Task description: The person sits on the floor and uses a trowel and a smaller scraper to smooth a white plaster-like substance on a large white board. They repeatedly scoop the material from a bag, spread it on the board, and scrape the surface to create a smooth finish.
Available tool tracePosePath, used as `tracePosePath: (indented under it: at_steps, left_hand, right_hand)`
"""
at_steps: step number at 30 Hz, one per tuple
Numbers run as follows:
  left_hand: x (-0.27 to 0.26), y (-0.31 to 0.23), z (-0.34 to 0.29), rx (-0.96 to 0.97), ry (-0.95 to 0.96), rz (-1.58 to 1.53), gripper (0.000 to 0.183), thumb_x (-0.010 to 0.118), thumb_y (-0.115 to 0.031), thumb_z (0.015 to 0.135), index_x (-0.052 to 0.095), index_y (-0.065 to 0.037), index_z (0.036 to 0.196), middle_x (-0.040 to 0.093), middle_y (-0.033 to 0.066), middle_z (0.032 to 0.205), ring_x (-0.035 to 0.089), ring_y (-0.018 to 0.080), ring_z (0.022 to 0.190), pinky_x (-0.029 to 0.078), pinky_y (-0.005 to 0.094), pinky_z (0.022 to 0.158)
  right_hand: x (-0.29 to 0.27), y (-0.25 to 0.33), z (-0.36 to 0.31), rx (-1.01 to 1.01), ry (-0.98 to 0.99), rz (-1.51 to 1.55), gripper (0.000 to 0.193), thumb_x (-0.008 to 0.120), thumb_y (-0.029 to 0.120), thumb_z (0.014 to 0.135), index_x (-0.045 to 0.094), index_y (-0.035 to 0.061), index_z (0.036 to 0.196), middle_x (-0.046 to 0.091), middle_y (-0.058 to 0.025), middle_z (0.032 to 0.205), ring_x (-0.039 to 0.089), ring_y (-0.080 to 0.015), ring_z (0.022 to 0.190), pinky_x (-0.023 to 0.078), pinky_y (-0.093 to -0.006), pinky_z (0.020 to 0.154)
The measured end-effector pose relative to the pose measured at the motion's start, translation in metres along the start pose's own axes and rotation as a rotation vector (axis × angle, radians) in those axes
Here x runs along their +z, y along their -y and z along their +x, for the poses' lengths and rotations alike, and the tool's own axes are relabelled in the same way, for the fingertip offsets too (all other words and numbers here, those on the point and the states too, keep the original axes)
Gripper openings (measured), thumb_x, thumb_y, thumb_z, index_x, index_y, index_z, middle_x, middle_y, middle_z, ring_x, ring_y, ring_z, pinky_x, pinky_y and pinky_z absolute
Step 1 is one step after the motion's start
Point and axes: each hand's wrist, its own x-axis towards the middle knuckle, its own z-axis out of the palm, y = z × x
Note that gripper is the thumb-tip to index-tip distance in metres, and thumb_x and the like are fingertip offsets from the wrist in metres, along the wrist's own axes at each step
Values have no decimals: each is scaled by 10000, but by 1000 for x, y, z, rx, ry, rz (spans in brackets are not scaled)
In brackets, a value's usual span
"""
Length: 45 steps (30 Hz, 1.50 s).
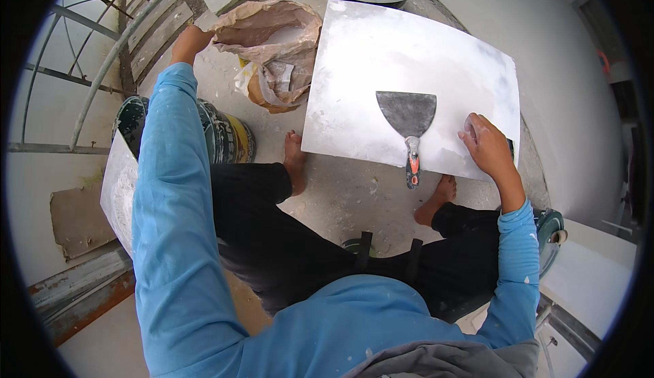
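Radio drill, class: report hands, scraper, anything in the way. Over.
Left hand at rim of paper bag, grip unclear. Right hand at white board's right side. Scraper flat on board, handle overhanging near edge. Nothing covering scraper.
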Motion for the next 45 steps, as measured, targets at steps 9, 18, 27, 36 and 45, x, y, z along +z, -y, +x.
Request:
tracePosePath:
  at_steps: [9, 18, 27, 36, 45]
  left_hand:
    - [92, -49, 53, -134, -236, -171, 958, 735, -718, 744, 544, -2, 1351, 616, 262, 1341, 593, 431, 1253, 518, 502, 982]
    - [93, -58, 57, 86, -330, -205, 572, 647, -614, 902, 727, -51, 972, 735, 241, 934, 704, 455, 898, 553, 535, 783]
    - [32, -35, 44, 292, -388, -197, 510, 654, -520, 933, 726, -19, 996, 705, 276, 905, 682, 469, 871, 532, 533, 764]
    - [92, -54, -37, 339, -105, -560, 560, 622, -536, 980, 655, 21, 1024, 689, 212, 852, 663, 359, 778, 522, 448, 747]
    - [77, 4, -24, 235, -162, -784, 537, 676, -479, 968, 609, 9, 1183, 678, 130, 1001, 626, 211, 894, 510, 339, 803]
  right_hand:
    - [47, 81, -6, 34, 235, 227, 629, 835, 525, 770, 550, 29, 1031, 628, -77, 723, 659, -290, 642, 514, -396, 581]
    - [53, 110, 14, 146, 94, 148, 323, 729, 158, 842, 538, 18, 1062, 642, -139, 779, 670, -351, 658, 520, -436, 577]
    - [34, 121, 73, -10, -118, 292, 251, 648, 59, 878, 517, 3, 1085, 619, -163, 816, 656, -363, 664, 522, -408, 618]
    - [38, 156, 142, -222, -116, 328, 255, 655, 104, 957, 615, -49, 1157, 699, -217, 987, 692, -372, 795, 558, -410, 730]
    - [58, 242, 264, -565, -58, -73, 306, 662, 276, 950, 719, -11, 1042, 721, -187, 904, 714, -357, 768, 565, -436, 669]
